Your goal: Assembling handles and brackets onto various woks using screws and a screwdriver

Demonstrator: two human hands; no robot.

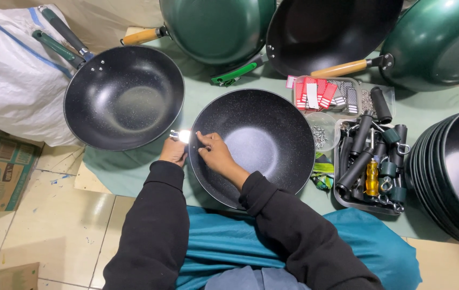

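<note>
Currently fitting bracket (pixel 180 135) to wok (pixel 252 146) rim: left hand (pixel 173 151) pinched it outside, right hand (pixel 214 150) fingertips pressed inside. Next probably needed a screw.

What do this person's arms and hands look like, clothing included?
Both arms wear long black sleeves of soft, slightly creased fabric, reaching to the wrists. The left hand and right hand are bare: no gloves, rings or watch are visible. No markings show on the sleeves.

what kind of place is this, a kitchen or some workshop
Likely a small cookware assembly workshop, not a kitchen: a stack of handleless pans, a tray of loose black handles and a dish of screws surround the black pan being worked on.
</note>
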